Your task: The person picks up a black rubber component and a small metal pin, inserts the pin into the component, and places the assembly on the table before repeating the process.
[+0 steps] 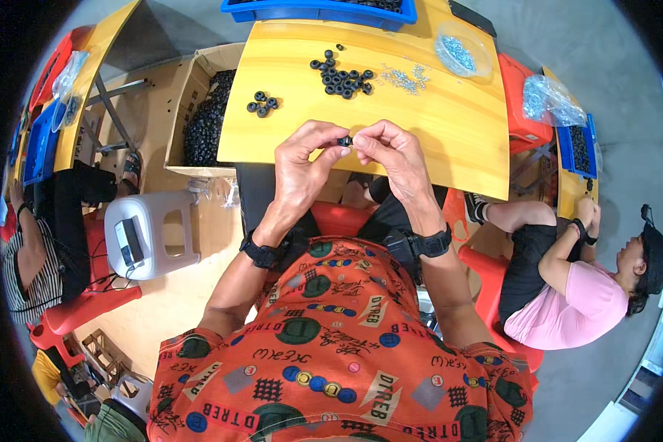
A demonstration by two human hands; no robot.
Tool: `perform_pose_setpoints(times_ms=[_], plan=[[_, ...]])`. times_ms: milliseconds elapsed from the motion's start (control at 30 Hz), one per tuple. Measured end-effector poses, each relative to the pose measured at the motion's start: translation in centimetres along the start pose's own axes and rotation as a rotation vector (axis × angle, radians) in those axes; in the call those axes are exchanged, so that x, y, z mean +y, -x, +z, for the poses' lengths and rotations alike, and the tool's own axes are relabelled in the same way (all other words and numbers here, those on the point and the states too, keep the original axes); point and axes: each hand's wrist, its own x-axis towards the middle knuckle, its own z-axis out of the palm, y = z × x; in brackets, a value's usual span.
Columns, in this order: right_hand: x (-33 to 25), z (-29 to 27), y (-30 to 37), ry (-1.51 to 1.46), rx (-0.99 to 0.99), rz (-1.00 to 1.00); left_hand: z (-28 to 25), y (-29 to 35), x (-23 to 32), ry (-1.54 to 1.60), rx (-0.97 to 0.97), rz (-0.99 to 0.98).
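Observation:
My left hand [306,166] and my right hand [394,155] meet over the near edge of the yellow table [435,125], pinching one small black ring part [344,140] between their fingertips. Farther back on the table lies a heap of several black rings [344,79], with a smaller cluster of black rings [262,104] to the left. Small silver screws [407,77] are scattered right of the heap. Both wrists wear black bands.
A cardboard box [199,96] full of black rings stands left of the table. A blue bin [317,10] sits at the far edge, a clear bowl of screws [460,51] at far right. A white stool [151,232] stands left. Seated people work at both sides.

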Motion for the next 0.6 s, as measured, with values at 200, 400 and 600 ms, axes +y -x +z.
perform_pose_setpoints(times_ms=[200, 400, 600], plan=[[0.3, 0.2, -0.2, -0.066, -0.007, 0.028, 0.0, -0.3, 0.5, -0.230, 0.015, 0.195], [0.7, 0.2, -0.4, -0.164, -0.048, 0.037, -0.2, -0.2, 1.1, -0.171, 0.023, 0.035], [0.4, 0.6, -0.4, -0.261, -0.102, 0.108, -1.1, -0.4, 0.8, -0.047, -0.015, -0.009]])
